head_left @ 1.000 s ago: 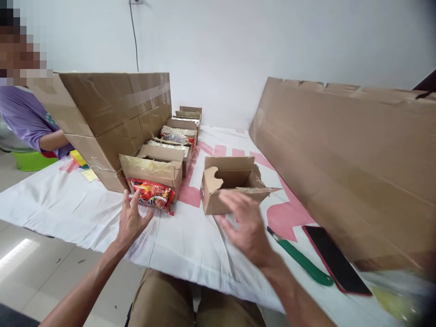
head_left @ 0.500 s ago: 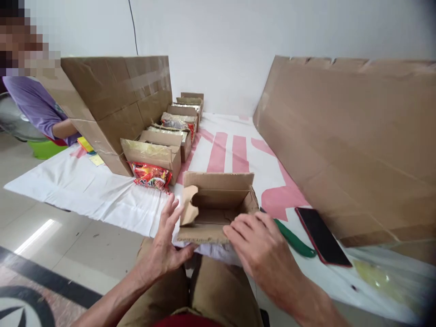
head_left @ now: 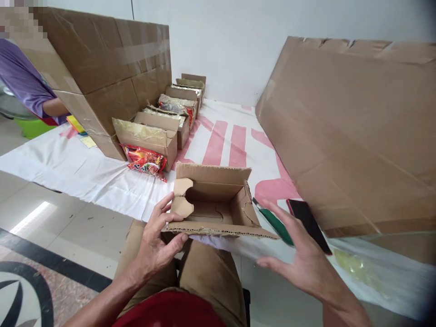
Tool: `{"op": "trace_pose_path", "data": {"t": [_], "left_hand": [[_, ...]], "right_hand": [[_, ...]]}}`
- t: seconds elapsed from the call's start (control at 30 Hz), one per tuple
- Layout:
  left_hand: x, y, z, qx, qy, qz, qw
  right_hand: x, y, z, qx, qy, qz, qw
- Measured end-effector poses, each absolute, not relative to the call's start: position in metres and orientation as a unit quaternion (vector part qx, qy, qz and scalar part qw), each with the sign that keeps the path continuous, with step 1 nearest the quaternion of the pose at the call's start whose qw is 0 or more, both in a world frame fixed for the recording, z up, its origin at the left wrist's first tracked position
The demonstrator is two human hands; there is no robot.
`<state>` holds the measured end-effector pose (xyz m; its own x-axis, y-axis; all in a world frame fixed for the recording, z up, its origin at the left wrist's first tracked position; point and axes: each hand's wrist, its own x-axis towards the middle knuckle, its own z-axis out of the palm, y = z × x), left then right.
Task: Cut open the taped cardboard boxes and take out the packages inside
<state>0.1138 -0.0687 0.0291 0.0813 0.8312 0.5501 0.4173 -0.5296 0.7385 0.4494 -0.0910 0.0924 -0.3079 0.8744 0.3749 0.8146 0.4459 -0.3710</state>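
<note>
1. Head view: the carton (head_left: 214, 193) is at the near edge of the cloth-covered counter (head_left: 98, 181), top flaps raised or folded out and its inside facing up; how far its base rests on the cloth cannot be seen.
2. The left hand (head_left: 160, 240) has the carton's near left corner, partly curled, with its thumb against the outside of the near flap and its fingers over the left flap and rim.
3. The right hand (head_left: 299, 254) is to the right of the carton and apart from it, thumb and fingers spread wide, with nothing in its grasp.
4. A green cutter (head_left: 277, 225) lies just right of the carton, partly behind the right hand's fingers; whether they touch it I cannot tell.
5. Farther right of the carton lies a dark phone (head_left: 308, 225) with a red edge, and nearer the person some clear yellowish plastic (head_left: 357, 268).
6. Beyond and left of the carton, a red food packet (head_left: 145, 162) leans against the nearest box in a row of boxes (head_left: 184, 134).
7. Well left of the carton rises a wall of large boxes (head_left: 109, 68); past it shows another person's purple sleeve (head_left: 23, 77).
8. A big cardboard panel (head_left: 350, 141) stands to the carton's far right.
</note>
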Motion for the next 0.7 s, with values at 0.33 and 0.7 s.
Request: {"op": "trace_pose_path", "data": {"t": [0.33, 0.7], "left_hand": [[0.117, -0.054, 0.035, 0.669, 0.497, 0.525, 0.171], [0.123, -0.054, 0.038, 0.675, 0.502, 0.517, 0.158]], "right_hand": [[0.436, -0.054, 0.076, -0.464, -0.819, 0.094, 0.324], [0.442, -0.036, 0.069, -0.478, -0.754, 0.105, 0.439]]}}
